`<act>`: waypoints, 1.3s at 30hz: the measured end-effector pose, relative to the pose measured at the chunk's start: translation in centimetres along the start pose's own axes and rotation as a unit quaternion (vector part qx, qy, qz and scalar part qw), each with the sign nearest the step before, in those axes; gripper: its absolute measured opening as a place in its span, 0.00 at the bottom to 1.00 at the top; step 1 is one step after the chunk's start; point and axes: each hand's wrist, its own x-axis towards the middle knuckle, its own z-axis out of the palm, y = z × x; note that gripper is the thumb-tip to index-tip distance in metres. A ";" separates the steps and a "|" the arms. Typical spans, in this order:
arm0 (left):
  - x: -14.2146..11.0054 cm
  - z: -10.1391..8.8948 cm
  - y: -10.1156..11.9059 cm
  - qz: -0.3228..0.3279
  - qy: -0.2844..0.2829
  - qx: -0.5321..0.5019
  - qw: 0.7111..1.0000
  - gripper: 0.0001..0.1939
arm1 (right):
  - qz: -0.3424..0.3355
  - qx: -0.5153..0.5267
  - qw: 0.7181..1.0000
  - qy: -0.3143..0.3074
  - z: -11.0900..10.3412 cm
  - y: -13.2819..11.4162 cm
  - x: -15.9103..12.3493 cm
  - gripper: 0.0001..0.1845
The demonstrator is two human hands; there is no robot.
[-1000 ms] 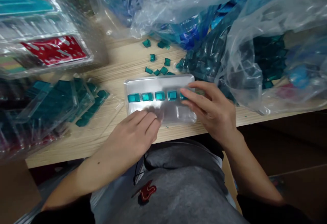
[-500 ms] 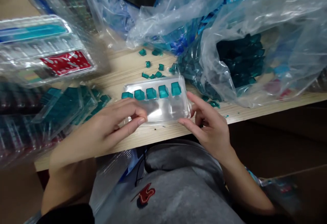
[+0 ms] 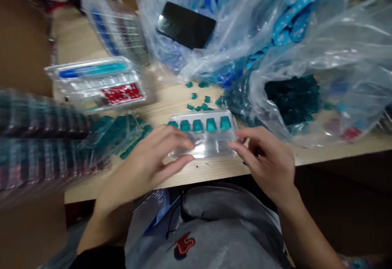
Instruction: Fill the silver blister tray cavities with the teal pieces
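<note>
Left hand [image 3: 147,169] partly open, fingers curved over the lower left of a clear plastic tray [image 3: 203,148]. Right hand [image 3: 265,158] partly open, fingertips at the tray's right edge. Whether either hand grips the tray cannot be determined. Tray sits near the front edge of a wooden table [image 3: 196,175], five teal moulded pieces [image 3: 211,125] in a row along its far side. Beyond: loose teal pieces [image 3: 198,102], a clear plastic bag [image 3: 294,109], a black phone [image 3: 186,25].

You are holding a clear plastic tray [image 3: 208,148] between your left hand [image 3: 147,169] and right hand [image 3: 266,158], with five teal pieces [image 3: 211,124] sitting in a row along it (a black phone [image 3: 186,25] is lying on a plastic bag [image 3: 223,52] beyond).
</note>
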 end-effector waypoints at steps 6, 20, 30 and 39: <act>-1.9 1.0 0.4 -0.085 0.219 -0.053 0.971 0.08 | 0.201 0.140 0.965 0.089 0.2 -0.3 -0.9 0.18; -8.7 -2.6 -0.7 -0.237 0.557 0.164 0.778 0.10 | 0.458 0.516 0.720 -0.077 2.3 -2.6 1.0 0.12; -4.9 0.7 3.3 -0.162 0.276 -0.206 0.925 0.05 | 0.192 0.331 0.915 -0.126 4.2 -8.1 1.0 0.07; -3.1 -0.3 3.0 -0.100 0.170 -0.267 0.943 0.07 | 0.181 0.299 0.930 -0.115 2.1 -8.3 0.6 0.08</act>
